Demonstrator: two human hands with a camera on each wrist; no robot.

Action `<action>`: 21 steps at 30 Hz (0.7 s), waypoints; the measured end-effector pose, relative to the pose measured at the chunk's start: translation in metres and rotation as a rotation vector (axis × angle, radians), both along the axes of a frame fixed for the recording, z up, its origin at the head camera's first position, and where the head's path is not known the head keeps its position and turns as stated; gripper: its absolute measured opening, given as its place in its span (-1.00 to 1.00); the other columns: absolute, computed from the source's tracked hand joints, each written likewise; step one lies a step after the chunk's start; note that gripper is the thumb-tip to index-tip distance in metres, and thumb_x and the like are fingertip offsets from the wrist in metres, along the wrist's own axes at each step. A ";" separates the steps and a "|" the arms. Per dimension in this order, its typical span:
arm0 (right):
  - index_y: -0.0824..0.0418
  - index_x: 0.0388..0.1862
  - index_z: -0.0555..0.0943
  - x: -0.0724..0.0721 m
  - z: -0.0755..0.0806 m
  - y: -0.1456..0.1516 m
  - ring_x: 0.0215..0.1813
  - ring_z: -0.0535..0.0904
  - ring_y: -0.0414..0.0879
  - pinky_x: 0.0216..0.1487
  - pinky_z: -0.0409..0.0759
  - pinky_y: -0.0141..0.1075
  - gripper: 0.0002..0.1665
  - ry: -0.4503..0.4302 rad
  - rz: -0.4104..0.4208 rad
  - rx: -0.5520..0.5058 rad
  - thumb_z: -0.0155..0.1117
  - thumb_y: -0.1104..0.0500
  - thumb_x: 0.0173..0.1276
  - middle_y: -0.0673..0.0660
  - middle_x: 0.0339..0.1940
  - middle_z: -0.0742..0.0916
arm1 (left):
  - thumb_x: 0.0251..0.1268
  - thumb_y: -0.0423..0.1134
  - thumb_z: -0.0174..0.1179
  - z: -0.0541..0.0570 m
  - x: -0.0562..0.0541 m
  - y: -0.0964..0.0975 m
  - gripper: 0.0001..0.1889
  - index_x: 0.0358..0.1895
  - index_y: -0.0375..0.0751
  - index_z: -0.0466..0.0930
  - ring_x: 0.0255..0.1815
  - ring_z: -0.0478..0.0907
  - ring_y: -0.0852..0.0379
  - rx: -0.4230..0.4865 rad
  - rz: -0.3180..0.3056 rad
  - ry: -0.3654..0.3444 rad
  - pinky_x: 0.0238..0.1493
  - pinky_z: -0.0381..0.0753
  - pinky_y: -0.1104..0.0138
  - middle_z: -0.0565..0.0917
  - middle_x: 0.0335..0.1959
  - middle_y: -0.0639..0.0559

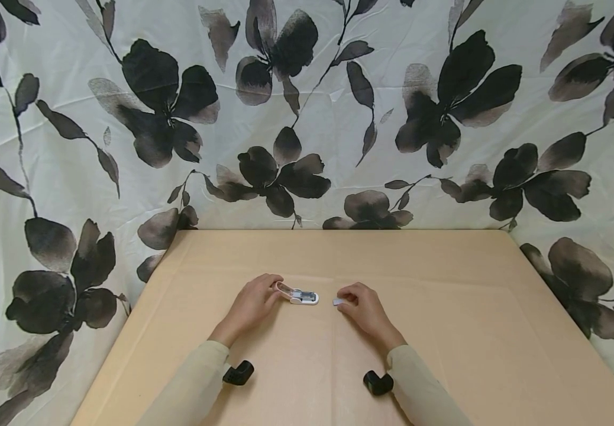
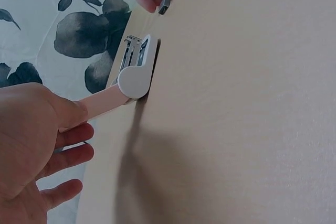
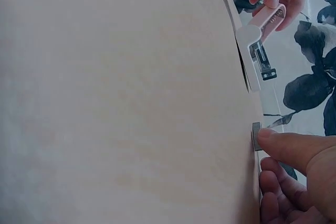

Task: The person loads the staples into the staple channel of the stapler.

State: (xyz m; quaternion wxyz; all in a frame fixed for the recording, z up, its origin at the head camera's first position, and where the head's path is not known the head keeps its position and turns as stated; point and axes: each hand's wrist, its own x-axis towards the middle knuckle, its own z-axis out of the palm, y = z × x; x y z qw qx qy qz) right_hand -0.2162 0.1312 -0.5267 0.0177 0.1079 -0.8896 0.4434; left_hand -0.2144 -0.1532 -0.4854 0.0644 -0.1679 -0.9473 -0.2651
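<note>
A small white and pink stapler [image 1: 305, 297] lies on the table with its top swung back and its metal staple channel [image 3: 261, 59] exposed. My left hand [image 1: 252, 306] pinches the pink top [image 2: 105, 102] between thumb and fingers; the other fingers of that hand are spread apart in the left wrist view. To the right of the stapler, my right hand [image 1: 365, 309] pinches a short grey strip of staples [image 3: 256, 136] between thumb and fingertips. A gap separates the strip [image 2: 164, 5] from the stapler. From these views I cannot tell whether staples sit inside the channel.
The light wooden table [image 1: 445, 319] reaches back to a white curtain [image 1: 365, 35] with dark flowers, which also hangs at both sides. A black wrist device [image 1: 238, 373] sits by the left sleeve, another black device [image 1: 378, 383] by the right sleeve.
</note>
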 end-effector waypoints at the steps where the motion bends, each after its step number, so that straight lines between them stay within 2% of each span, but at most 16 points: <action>1: 0.22 -0.15 0.78 0.000 -0.001 0.000 -0.17 0.57 -0.16 -0.10 0.58 -0.36 -0.78 -0.003 0.000 -0.004 0.54 0.35 0.22 0.05 -0.21 0.73 | 0.39 -0.33 0.33 0.000 0.000 0.000 -0.71 0.13 -0.26 0.65 0.11 0.69 -0.12 0.003 0.000 -0.002 0.19 0.66 -0.01 0.74 0.04 -0.12; 8: 0.23 -0.17 0.81 -0.001 -0.002 0.002 -0.18 0.57 -0.15 -0.11 0.57 -0.40 -0.79 -0.030 0.005 -0.053 0.54 0.36 0.20 0.05 -0.22 0.74 | 0.38 -0.33 0.33 0.001 0.001 0.000 -0.71 0.12 -0.27 0.65 0.13 0.69 -0.12 0.006 -0.004 -0.003 0.21 0.65 -0.01 0.74 0.07 -0.13; 21: 0.17 -0.30 0.82 -0.004 -0.006 0.003 -0.26 0.53 -0.19 -0.19 0.53 -0.42 -0.86 -0.020 0.004 -0.060 0.55 0.36 0.17 0.04 -0.30 0.71 | 0.38 -0.34 0.33 0.002 -0.001 0.001 -0.70 0.14 -0.27 0.65 0.13 0.68 -0.10 0.000 -0.005 -0.021 0.21 0.64 0.00 0.73 0.07 -0.12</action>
